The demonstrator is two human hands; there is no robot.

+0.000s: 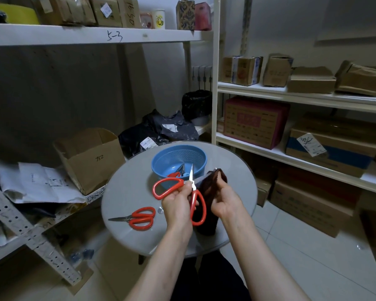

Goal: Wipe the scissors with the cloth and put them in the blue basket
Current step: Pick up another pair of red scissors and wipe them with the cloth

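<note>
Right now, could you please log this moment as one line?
left hand: grips scissors | right hand: grips cloth | basket: one pair inside | table: spare pair

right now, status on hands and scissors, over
Left hand grips open red scissors, blades up. Right hand holds brown cloth beside them. Second pair in blue basket, third pair on table. Nothing blocking the basket.

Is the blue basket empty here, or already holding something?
Not empty: inside the blue basket lies a pair of scissors, red handle and dark blades visible on its floor.
</note>
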